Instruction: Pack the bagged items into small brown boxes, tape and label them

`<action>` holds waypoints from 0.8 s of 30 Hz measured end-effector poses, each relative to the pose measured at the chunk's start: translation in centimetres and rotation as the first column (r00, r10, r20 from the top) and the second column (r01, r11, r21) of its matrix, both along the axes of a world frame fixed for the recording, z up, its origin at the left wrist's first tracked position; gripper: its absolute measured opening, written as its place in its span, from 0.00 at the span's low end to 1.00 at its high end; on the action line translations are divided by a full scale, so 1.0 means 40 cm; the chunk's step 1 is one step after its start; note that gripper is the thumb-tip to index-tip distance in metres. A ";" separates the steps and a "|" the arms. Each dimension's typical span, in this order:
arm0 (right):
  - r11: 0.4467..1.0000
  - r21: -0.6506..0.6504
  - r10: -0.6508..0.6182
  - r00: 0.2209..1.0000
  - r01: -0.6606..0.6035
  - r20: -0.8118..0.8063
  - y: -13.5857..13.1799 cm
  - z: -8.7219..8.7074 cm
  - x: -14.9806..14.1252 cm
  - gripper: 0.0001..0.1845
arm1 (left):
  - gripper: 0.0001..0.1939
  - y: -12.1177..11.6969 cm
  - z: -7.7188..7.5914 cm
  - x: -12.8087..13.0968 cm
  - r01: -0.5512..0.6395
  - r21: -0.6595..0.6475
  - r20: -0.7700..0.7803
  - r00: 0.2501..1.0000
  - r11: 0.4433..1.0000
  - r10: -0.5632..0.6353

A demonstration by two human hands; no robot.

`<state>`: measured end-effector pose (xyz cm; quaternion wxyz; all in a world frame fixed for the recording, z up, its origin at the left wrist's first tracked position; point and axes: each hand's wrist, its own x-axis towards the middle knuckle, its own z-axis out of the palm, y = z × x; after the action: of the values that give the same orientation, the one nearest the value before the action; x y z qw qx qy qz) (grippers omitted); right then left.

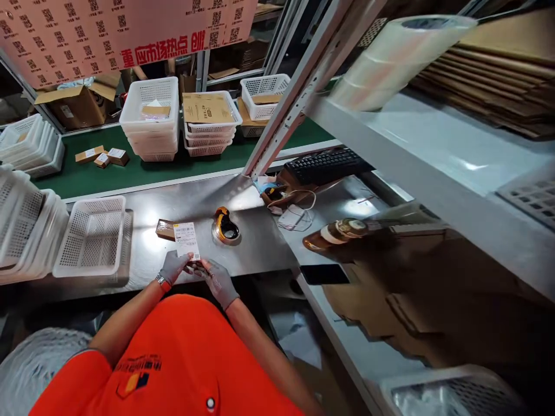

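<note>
A white printed shipping label (186,238) is held at its lower edge, above the metal table (147,196). My left hand (174,267), in a grey glove, pinches its lower left part. At the lower right corner my right hand (219,282), gloved the same way, has its fingers closed on the label too. Whether something else sits beneath the fingers I cannot tell. A small brown box (165,229) lies just beyond my left hand, partly behind the label. To the right of the label stands a tape dispenser (225,226) with an orange and black handle.
An upright white basket (89,234) and stacked baskets (26,237) stand left. Behind, a green conveyor (95,180) bears baskets and small boxes (117,156). On the right are a metal post (288,110), keyboard (327,164), bottle (336,232), phone (324,274) and a shelf (433,156).
</note>
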<state>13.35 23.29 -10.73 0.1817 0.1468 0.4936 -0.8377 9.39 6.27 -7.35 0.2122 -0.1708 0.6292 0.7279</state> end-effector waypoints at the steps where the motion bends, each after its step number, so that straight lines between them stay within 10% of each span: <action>1: 1.000 -0.007 0.006 1.000 -0.006 0.001 0.005 -0.003 0.006 0.34 | 0.25 0.004 0.002 0.005 -0.009 -0.008 0.016 1.000 1.000 0.009; 16: 1.000 0.012 -0.001 1.000 0.001 -0.004 0.047 -0.015 0.061 0.31 | 0.26 0.046 -0.024 0.085 -0.012 -0.040 0.055 0.998 0.999 0.014; 24: 0.981 0.153 -0.127 0.991 0.121 0.031 0.058 -0.044 0.064 0.31 | 0.22 0.045 0.001 0.115 -0.045 -0.605 -0.270 0.951 0.795 -0.151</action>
<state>15.89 25.62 -12.48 0.1274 0.2078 0.5415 -0.8046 14.01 8.05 -7.32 0.0675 -0.0974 0.8580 0.4998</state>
